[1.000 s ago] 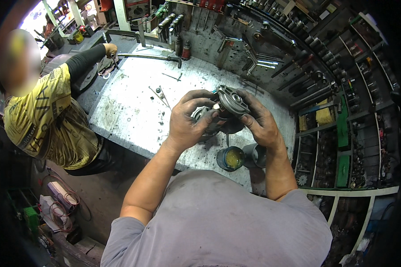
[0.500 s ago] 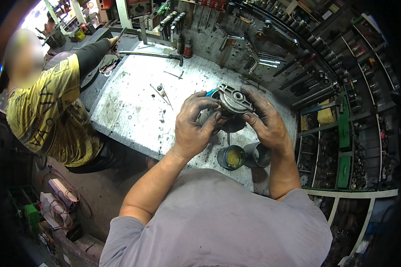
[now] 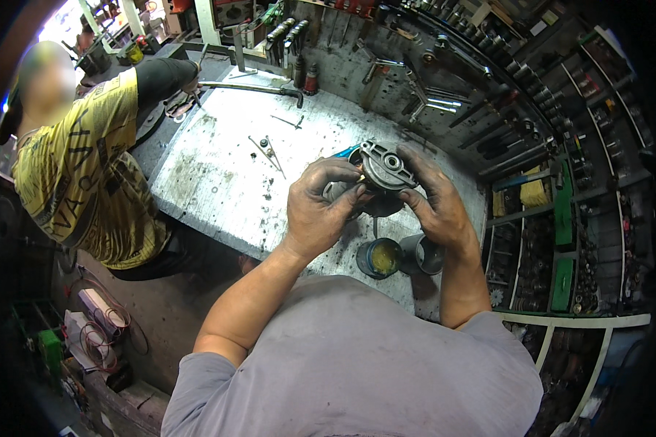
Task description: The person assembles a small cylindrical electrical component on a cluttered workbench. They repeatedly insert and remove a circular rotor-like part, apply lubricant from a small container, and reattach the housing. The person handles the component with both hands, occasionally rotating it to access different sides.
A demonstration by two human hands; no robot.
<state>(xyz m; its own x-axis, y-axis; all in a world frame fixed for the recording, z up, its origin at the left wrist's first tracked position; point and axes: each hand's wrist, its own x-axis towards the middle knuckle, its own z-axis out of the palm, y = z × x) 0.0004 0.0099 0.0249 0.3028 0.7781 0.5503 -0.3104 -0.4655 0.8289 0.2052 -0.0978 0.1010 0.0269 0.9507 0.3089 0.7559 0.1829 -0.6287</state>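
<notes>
A grey cast-metal end cover [image 3: 388, 166], with a round bearing hole and bolt lugs, is tilted up between my hands over the workbench [image 3: 219, 156]. My right hand [image 3: 444, 200] is closed around its right side, thumb along the lower edge. At its left, my left hand [image 3: 322, 200] pinches a dark round part beside a small copper-coloured bit; the fingers and the cover hide most of that part. Behind them lies something blue [image 3: 348, 151], partly covered. Just below my hands stand an open jar of yellowish grease [image 3: 383, 258] and a dark metal cylinder [image 3: 424, 253].
Small bolts and rods [image 3: 268, 153] lie mid-bench, with a long bar [image 3: 255, 89] at the back. Wrenches [image 3: 434, 102] hang on the rear panel; shelves of sockets and parts [image 3: 598, 240] line the right. A co-worker in a yellow shirt [image 3: 95, 167] stands at left.
The cover has tilted slightly between my hands, which stay in nearly the same place. At left, the co-worker's outstretched arm has moved, and the hand is now lower over the bench's edge.
</notes>
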